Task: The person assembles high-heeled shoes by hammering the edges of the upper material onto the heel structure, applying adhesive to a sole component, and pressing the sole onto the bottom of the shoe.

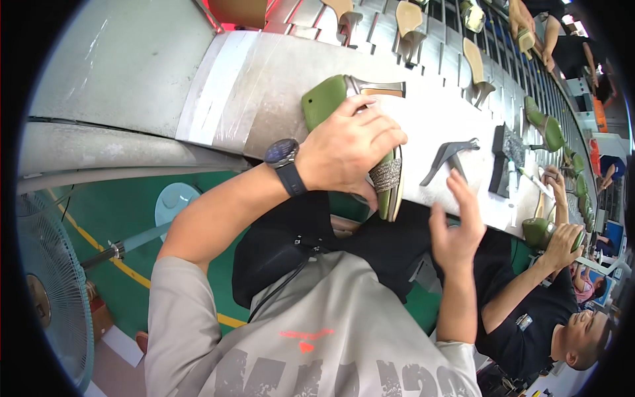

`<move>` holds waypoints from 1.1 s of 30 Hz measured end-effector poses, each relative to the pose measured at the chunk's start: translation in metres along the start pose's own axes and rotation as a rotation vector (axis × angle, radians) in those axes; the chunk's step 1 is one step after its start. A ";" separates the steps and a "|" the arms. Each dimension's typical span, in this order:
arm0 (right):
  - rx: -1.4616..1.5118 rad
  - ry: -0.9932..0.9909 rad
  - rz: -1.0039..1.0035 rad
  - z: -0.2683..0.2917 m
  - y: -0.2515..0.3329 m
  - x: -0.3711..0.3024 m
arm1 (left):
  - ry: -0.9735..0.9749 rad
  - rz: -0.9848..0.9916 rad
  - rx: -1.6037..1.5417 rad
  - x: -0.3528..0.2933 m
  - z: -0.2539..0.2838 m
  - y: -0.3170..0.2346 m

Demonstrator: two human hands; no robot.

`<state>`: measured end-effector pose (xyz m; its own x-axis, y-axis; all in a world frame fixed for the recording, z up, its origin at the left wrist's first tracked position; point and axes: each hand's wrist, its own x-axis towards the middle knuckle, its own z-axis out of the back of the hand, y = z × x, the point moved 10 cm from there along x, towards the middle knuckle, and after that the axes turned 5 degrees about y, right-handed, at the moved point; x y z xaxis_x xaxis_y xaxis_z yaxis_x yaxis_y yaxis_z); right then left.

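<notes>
A green high-heeled shoe with a dark heel and a glittery strap lies on its side over the bench's near edge. My left hand, with a watch on its wrist, is closed round its middle and hides part of it. To the right, my right hand holds nothing; its fingers are apart and slightly blurred. Just beyond its fingertips a dark grey forked tool lies on the bench; its exact kind I cannot make out.
A dark block rests on the pale bench. Tan soles with heels stand on the slatted conveyor behind, and green shoes line its right. A co-worker handles another green shoe close by. A fan stands at left.
</notes>
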<state>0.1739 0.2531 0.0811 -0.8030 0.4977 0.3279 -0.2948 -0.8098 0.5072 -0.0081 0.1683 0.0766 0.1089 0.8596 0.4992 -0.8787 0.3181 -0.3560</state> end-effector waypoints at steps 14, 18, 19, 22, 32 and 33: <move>0.975 -0.335 -0.259 0.007 -0.016 0.115 | -0.110 0.621 -0.636 -0.015 0.000 0.060; 0.719 -0.467 -0.387 0.012 -0.121 0.205 | -0.041 0.418 -0.225 -0.038 -0.021 0.037; 0.685 -0.482 -0.417 0.014 -0.137 0.219 | -0.030 0.237 -0.055 -0.028 -0.019 0.013; 0.566 -0.324 -0.524 -0.023 -0.229 0.247 | -0.057 0.242 -0.050 -0.022 -0.027 0.015; -0.005 -0.300 0.140 -0.026 -0.060 0.280 | 0.025 0.377 -0.112 -0.028 -0.024 0.034; -0.118 -0.116 -0.026 -0.050 -0.073 0.292 | 0.039 0.364 -0.109 -0.022 -0.022 0.035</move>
<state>-0.0645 0.4422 0.0995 -0.7310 0.5460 0.4094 -0.3787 -0.8236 0.4221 -0.0312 0.1694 0.0360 -0.1820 0.9381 0.2946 -0.8087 0.0276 -0.5876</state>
